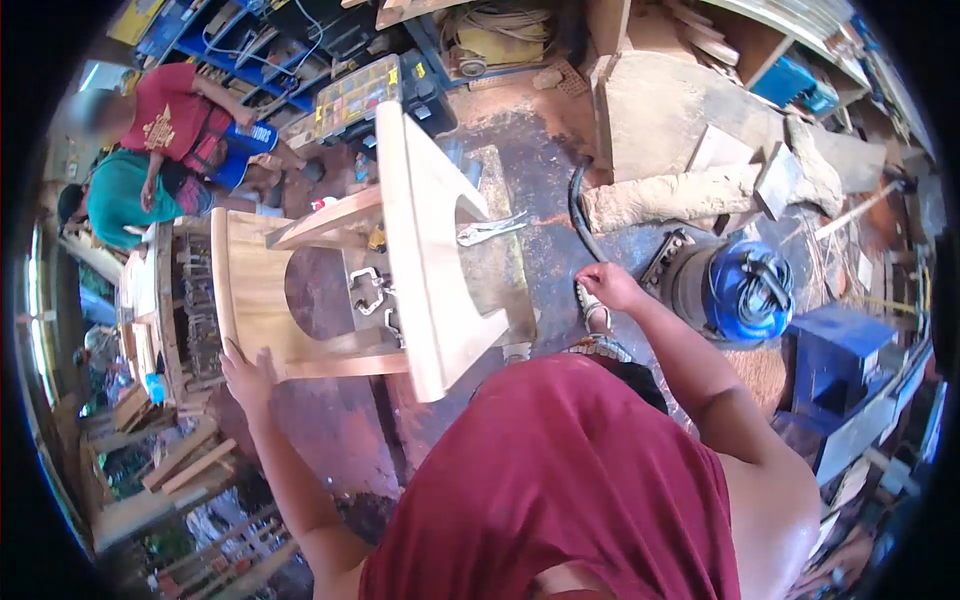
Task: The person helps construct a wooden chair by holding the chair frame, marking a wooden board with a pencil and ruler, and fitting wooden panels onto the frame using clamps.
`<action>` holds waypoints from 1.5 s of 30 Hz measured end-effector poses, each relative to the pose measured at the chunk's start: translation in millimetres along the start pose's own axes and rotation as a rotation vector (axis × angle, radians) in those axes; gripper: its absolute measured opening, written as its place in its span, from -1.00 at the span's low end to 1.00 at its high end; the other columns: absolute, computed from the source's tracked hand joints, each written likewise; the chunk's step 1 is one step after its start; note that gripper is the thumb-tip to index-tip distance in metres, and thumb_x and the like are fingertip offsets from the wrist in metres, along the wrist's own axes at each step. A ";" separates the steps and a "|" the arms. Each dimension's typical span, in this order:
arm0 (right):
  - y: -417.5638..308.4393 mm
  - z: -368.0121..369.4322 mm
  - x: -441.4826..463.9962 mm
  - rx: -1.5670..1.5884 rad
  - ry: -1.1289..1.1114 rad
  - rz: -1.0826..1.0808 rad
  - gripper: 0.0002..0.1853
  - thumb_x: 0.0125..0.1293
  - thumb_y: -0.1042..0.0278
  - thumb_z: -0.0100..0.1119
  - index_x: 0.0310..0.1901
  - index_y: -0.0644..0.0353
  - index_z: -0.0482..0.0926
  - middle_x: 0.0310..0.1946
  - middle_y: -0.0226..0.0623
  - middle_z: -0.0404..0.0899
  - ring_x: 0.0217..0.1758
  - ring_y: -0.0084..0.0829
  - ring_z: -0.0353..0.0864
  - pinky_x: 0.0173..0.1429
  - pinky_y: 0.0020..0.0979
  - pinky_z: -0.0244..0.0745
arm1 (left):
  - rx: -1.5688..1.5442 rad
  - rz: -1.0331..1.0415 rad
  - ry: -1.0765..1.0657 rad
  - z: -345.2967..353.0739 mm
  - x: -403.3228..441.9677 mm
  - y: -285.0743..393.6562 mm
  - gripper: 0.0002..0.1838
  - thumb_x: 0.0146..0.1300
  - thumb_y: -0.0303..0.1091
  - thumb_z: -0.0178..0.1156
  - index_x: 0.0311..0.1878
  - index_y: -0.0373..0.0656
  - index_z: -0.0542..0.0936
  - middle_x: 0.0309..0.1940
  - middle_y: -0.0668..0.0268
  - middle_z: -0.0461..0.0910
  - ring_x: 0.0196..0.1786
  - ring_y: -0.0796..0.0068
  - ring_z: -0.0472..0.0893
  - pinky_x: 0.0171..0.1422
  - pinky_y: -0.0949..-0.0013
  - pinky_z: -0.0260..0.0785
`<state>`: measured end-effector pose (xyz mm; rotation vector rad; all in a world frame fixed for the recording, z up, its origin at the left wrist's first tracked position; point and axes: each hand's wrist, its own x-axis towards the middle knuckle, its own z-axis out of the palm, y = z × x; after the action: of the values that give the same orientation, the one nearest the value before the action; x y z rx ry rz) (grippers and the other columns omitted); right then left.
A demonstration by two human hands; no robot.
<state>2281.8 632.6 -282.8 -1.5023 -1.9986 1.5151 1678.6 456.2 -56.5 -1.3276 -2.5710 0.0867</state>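
Note:
A pale wooden furniture frame [437, 250] with curved cutouts in its panels stands in front of me, its slats joining two end panels. My left hand [248, 378] is at the lower corner of the left panel, fingers apart and slightly blurred; it seems to touch the edge. Out to the right of the frame, my right hand [608, 286] hangs above my foot with its fingers curled together. Whatever may be between those fingers is too small to tell. Metal clamps [372, 292] show through the frame's opening, and a light-coloured tool [490, 229] lies by the right panel.
A blue-topped shop vacuum [748, 292] stands at my right, its black hose [580, 215] on the floor. A rough timber log [675, 198] lies beyond. Two people [165, 130] are at the far left. An organizer case [358, 98] sits behind the frame.

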 end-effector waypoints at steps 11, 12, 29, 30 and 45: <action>191.8 -55.6 61.1 -0.131 -0.270 -0.023 -0.84 0.17 0.36 0.17 -0.41 0.28 0.60 -0.43 -0.15 0.62 -0.34 -0.46 0.58 -0.18 -0.39 0.44 | -1.411 -0.138 -0.434 -99.8 -118.3 276.5 -0.33 0.30 -0.04 0.04 0.32 -0.30 0.19 0.20 0.13 0.36 0.25 0.30 0.34 0.36 0.30 0.09; 197.0 -53.6 70.5 -0.124 -0.290 -0.026 -0.84 0.17 0.36 0.17 -0.41 0.28 0.60 -0.43 -0.15 0.62 -0.34 -0.46 0.58 -0.18 -0.39 0.44 | -1.185 -0.080 -0.438 -107.3 -118.5 294.7 -0.36 0.27 -0.12 0.09 0.31 -0.29 0.22 0.15 0.13 0.40 0.21 0.31 0.38 0.30 0.32 0.16; -2.8 44.2 61.6 0.101 -0.832 -0.614 -0.46 0.23 0.29 0.03 0.29 -0.10 0.30 -0.32 -0.11 0.59 -0.36 -0.33 0.56 -0.18 -0.31 0.46 | -0.780 -0.242 -0.379 -94.2 -117.4 309.6 -0.56 0.29 -0.19 0.09 0.10 -0.33 0.43 -0.22 0.21 0.59 -0.16 0.53 0.54 -0.06 0.41 0.38; 0.4 75.8 58.1 0.135 -0.739 -0.826 -0.47 0.23 0.25 0.04 0.28 -0.09 0.31 -0.25 -0.07 0.59 -0.28 -0.29 0.59 -0.13 -0.27 0.47 | -0.780 -0.249 -0.369 -95.8 -116.5 309.4 -0.56 0.29 -0.19 0.09 0.10 -0.33 0.43 -0.22 0.21 0.59 -0.16 0.53 0.54 -0.06 0.41 0.38; -146.3 88.0 38.5 -0.072 -0.542 -0.610 -0.60 0.10 -0.09 0.22 -0.48 0.16 0.64 -0.53 -0.13 0.58 -0.48 -0.18 0.59 -0.32 -0.22 0.43 | -0.850 -0.286 -0.290 -108.6 -118.9 303.8 -0.57 0.20 -0.13 0.17 0.01 -0.24 0.50 -0.33 0.09 0.60 -0.25 0.34 0.59 -0.14 0.30 0.40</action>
<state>2119.8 619.5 -217.8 -0.4100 -2.4933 1.6725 2012.8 530.9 -23.9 -1.1917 -3.1633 -1.0373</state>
